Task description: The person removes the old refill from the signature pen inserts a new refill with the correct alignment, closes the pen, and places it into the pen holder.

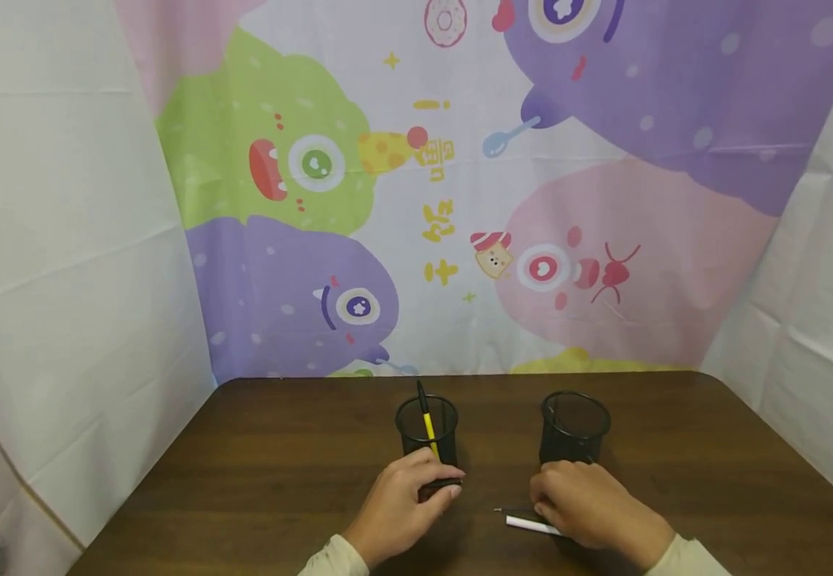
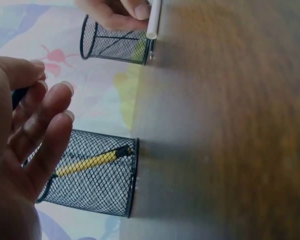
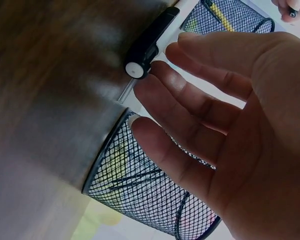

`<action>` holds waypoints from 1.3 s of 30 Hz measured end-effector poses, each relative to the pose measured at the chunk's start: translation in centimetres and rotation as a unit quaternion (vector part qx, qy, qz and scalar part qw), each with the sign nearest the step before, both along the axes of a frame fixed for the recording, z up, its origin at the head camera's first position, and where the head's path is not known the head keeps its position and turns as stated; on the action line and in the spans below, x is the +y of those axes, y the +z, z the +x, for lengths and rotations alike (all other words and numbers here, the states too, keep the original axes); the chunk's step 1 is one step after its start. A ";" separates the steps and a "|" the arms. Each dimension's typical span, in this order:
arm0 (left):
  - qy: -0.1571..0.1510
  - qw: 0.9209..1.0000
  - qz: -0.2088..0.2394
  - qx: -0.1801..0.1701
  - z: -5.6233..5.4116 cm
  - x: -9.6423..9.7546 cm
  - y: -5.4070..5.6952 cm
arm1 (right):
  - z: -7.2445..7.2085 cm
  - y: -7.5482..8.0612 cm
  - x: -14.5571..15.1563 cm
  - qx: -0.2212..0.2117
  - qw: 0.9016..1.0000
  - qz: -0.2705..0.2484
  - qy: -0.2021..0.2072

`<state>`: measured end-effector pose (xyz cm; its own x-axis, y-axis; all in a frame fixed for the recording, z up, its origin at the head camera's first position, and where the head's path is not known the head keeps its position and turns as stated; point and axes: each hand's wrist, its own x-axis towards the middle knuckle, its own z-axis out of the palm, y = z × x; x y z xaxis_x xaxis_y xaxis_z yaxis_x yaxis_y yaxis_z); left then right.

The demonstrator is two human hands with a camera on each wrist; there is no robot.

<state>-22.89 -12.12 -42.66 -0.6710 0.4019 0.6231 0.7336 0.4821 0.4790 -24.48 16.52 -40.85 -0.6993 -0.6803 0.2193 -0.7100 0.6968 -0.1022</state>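
My left hand (image 1: pixel 409 496) pinches a dark pen (image 1: pixel 443 482) between thumb and fingers, in front of the left black mesh pen cup (image 1: pixel 409 442). A yellow-and-black pen (image 1: pixel 428 424) leans inside that cup. My right hand (image 1: pixel 585 500) is low over the table before the right mesh cup (image 1: pixel 563 454). Its loosely bent fingers are at a white pen (image 1: pixel 531 525) whose black clip end (image 3: pixel 150 42) shows in the right wrist view. Beside it lies a slim clear pen (image 3: pixel 125 92), partly hidden by the hand.
The brown wooden table (image 1: pixel 279 480) has rounded far corners. A cartoon-printed cloth (image 1: pixel 452 320) hangs behind its back edge, and white cloth walls (image 1: pixel 78 240) stand at both sides.
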 end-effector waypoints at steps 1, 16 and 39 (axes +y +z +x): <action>0.000 1.000 -0.001 -0.001 0.0 0.0 0.0 | 0.0 -0.1 0.0 -0.001 1.000 0.000 0.000; 0.000 1.000 0.009 -0.012 0.1 -0.1 -0.3 | -0.1 -0.2 -0.1 0.000 1.000 -0.016 -0.013; 0.004 1.000 0.002 -0.026 0.1 0.0 0.1 | -0.1 1.0 -0.4 0.015 0.996 -0.086 -0.031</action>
<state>-22.80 -12.17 -42.60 -0.7059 0.3937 0.5888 0.7035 0.4866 0.5179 -24.58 16.09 -39.87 -0.7299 -0.5873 0.3497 -0.6711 0.7130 -0.2034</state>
